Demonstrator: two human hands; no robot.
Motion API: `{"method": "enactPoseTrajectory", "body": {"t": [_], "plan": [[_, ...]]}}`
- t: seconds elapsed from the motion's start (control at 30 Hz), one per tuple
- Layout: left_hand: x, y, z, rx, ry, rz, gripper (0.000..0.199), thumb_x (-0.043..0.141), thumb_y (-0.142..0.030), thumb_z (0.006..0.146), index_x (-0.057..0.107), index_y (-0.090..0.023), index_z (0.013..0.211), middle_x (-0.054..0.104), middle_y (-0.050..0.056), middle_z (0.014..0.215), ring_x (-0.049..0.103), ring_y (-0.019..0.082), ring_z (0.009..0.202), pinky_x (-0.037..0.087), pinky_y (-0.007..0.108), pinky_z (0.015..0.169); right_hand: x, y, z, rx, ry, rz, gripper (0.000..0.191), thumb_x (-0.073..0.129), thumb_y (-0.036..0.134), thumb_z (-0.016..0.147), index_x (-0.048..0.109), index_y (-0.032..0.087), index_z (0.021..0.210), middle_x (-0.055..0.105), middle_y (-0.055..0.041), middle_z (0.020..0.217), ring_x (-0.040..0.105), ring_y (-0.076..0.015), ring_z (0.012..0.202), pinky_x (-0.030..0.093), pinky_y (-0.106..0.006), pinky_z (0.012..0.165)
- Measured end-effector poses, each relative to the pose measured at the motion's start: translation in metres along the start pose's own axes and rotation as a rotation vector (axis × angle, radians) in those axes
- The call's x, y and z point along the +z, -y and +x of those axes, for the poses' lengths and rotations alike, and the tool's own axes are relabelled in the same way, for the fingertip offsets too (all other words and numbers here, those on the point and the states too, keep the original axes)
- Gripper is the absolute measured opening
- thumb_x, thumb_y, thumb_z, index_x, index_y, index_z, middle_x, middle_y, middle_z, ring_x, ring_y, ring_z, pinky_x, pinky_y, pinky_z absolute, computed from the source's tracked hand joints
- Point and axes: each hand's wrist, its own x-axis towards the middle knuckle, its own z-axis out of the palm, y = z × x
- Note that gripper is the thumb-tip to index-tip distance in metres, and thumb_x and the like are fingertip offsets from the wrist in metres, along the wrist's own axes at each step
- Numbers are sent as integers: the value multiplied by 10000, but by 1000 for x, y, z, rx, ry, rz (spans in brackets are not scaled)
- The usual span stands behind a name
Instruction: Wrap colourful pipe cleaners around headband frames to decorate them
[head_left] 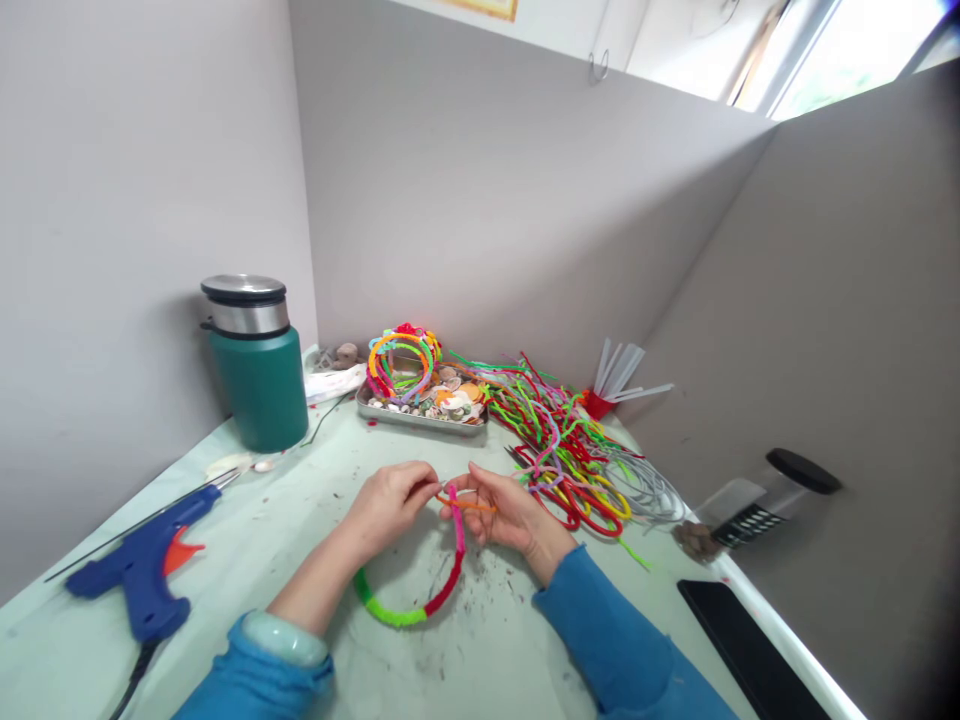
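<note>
Between my hands is a hoop wrapped in fuzzy pipe cleaner (405,618), green, red and pink along its visible arc; its upper left part is behind my left hand. An orange pipe cleaner (474,505) crosses the hoop's pink end. My left hand (395,505) is closed, thumb and forefinger pinching at the orange piece's left end. With fingers curled around the pink end, my right hand (506,512) holds the hoop, and the orange piece runs across its fingers.
A blue glue gun (142,565) lies at left near a green flask (261,385). Behind my hands, a metal tray (420,422) holds shells and finished-looking hoops (401,365). Loose pipe cleaners (555,440), glue sticks (619,370), a clear jar (780,495) and a black slab (750,645) are at right.
</note>
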Motion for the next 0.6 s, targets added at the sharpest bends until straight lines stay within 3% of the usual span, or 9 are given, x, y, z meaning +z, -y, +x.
{"method": "enactPoseTrajectory", "body": {"t": [0.13,0.27,0.43,0.6], "plan": [[-1,2,1,-31,-48,-42,199,437,-301,827,568,-177,742,576,-8,641,485,105,577,330,204,565,-2,-3,4,17,30,90,528,150,440,925,533,96,1037,676,-97,705,559,-104,395,451,-210,375],[-1,1,2,-20,-47,-53,192,447,-292,820,579,-175,746,577,-12,640,479,99,568,330,200,557,3,-10,6,55,1,-52,369,317,348,912,550,82,1018,646,-41,556,512,-98,319,410,-190,334],[1,-3,0,13,-23,-30,183,446,-252,808,595,-179,729,583,-11,639,483,100,574,337,195,558,15,-13,2,37,58,-208,370,464,427,834,581,85,917,598,1,464,411,-73,245,360,-185,297],[0,-1,1,-2,12,-78,186,469,-265,796,629,-181,751,623,1,665,525,107,604,357,195,575,21,-15,4,-83,-85,-377,229,582,336,742,586,110,782,641,-20,574,426,-50,295,320,-166,319]]}}
